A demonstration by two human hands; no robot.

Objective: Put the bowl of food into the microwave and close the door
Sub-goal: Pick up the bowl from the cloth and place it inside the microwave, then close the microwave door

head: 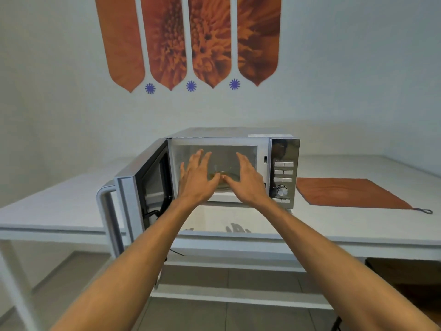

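A silver microwave (284, 149) stands on the white table with its door (140, 187) swung open to the left. Inside the cavity sits a clear glass bowl (223, 169) holding yellowish food. My left hand (196, 177) and my right hand (248, 180) are at the cavity's opening, one on each side of the bowl, fingers spread and thumbs nearly meeting in front of it. Both hands hide the bowl's sides. Whether the palms touch the bowl I cannot tell.
An orange cloth mat (350, 193) lies on the table (59, 206) right of the microwave. The door's handle (105, 206) juts out over the table's front edge. A black cable hangs under the table. Orange flower panels hang on the wall (358, 68).
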